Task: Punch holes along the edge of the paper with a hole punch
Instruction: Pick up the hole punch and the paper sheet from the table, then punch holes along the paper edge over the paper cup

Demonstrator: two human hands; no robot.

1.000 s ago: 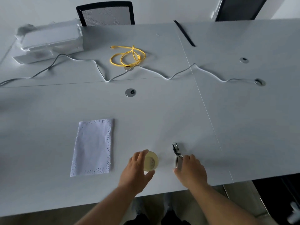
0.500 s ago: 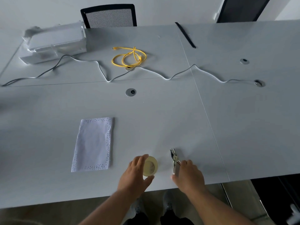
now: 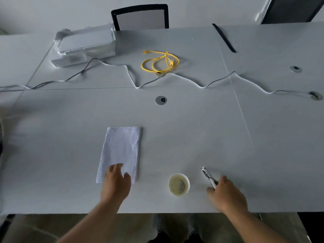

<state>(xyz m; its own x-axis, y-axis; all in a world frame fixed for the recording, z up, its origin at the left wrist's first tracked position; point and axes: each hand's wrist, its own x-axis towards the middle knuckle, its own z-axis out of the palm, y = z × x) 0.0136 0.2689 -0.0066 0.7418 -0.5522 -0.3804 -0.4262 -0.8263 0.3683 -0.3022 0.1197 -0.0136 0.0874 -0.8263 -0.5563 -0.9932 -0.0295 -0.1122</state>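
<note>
A white sheet of paper [image 3: 121, 148] lies flat on the table, with rows of small holes along its top, right and bottom edges. My left hand [image 3: 116, 184] rests on its near edge, fingers spread on the sheet. To the right, a silver plier-type hole punch [image 3: 207, 176] lies on the table with its jaws pointing away. My right hand [image 3: 227, 193] is closed around its handles. A small pale yellow round cup [image 3: 178, 184] with dark specks inside stands between my two hands.
The white table [image 3: 192, 134] has a near edge just below my wrists. At the back lie a coiled yellow cable [image 3: 160, 62], a long white cable [image 3: 201, 85], a white boxy device [image 3: 84, 44] and a black strip [image 3: 224, 38]. A round grommet [image 3: 160, 100] sits mid-table. A black chair [image 3: 140, 16] stands behind.
My left hand has let go of the yellow cup and moved left onto the near edge of the paper. My right hand stays on the hole punch's handles.
</note>
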